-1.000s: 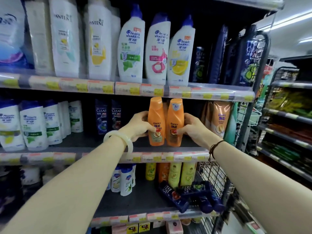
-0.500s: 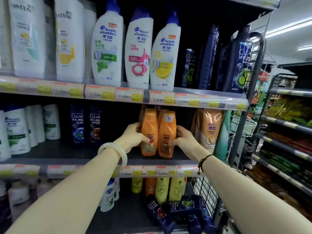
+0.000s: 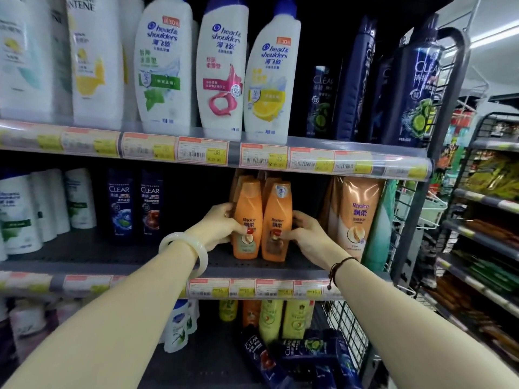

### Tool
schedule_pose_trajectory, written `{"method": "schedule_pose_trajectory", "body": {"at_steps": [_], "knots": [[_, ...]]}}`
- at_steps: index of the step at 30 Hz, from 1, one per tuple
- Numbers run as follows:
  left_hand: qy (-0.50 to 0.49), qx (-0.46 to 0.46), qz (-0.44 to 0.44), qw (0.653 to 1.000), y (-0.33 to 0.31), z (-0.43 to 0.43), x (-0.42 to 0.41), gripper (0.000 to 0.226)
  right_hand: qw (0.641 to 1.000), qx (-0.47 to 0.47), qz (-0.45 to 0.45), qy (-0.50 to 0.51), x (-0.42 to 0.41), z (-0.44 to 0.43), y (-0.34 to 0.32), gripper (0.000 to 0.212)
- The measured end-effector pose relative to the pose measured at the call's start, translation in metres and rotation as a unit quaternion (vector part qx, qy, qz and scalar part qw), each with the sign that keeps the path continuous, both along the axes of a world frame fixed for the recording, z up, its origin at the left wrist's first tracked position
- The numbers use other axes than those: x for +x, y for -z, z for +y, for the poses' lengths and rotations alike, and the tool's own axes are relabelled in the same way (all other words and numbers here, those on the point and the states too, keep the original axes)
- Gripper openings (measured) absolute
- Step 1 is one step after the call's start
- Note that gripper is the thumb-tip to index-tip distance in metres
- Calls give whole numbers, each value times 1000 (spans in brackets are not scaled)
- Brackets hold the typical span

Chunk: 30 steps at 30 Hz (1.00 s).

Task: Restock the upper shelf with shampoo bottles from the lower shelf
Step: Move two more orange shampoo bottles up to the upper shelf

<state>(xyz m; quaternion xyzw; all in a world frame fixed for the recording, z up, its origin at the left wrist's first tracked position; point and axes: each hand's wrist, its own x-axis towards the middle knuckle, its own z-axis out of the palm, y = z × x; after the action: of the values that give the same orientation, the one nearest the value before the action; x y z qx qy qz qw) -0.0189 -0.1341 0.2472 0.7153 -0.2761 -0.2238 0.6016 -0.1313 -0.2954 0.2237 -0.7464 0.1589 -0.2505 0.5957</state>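
Two orange Rejoice shampoo bottles stand upright side by side on the middle shelf (image 3: pixel 168 262). My left hand (image 3: pixel 219 228) grips the left orange bottle (image 3: pixel 247 214) from its left side, thumb on the label. My right hand (image 3: pixel 306 234) grips the right orange bottle (image 3: pixel 278 217) from its right side. More orange bottles stand behind them, mostly hidden. On the lower shelf (image 3: pixel 213 357) are yellow-green bottles (image 3: pixel 283 318), an orange bottle (image 3: pixel 251 311) and dark Clear bottles (image 3: pixel 297 355) lying down.
Larger tan Rejoice bottles (image 3: pixel 356 217) stand right of my right hand. Two dark Clear bottles (image 3: pixel 134 203) and white bottles (image 3: pixel 42 209) stand to the left. The top shelf holds Head & Shoulders bottles (image 3: pixel 219 68). A wire rack (image 3: pixel 407 203) borders the right end.
The view has drawn closer and shifted right. Both hands have stayed on the two orange bottles, which now stand a little further back on the middle shelf.
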Motion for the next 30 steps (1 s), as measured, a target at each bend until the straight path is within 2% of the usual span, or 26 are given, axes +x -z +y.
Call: {"method": "schedule_pose_trajectory", "body": {"at_steps": [7, 15, 19, 23, 30], "knots": [[1, 20, 14, 1000, 0, -3, 3, 63, 1000, -2, 15, -25, -5, -1, -1, 49], [-15, 16, 18, 1000, 2, -2, 3, 64, 999, -15, 28, -3, -6, 1, 0, 41], [-20, 13, 32, 999, 4, 6, 4, 46, 995, -62, 63, 39, -12, 4, -1, 41], [-35, 48, -6, 998, 4, 20, 5, 45, 987, -114, 93, 68, -22, 9, -5, 40], [1, 123, -141, 982, -4, 33, -20, 30, 956, -226, 152, 109, -47, 28, -11, 38]]}}
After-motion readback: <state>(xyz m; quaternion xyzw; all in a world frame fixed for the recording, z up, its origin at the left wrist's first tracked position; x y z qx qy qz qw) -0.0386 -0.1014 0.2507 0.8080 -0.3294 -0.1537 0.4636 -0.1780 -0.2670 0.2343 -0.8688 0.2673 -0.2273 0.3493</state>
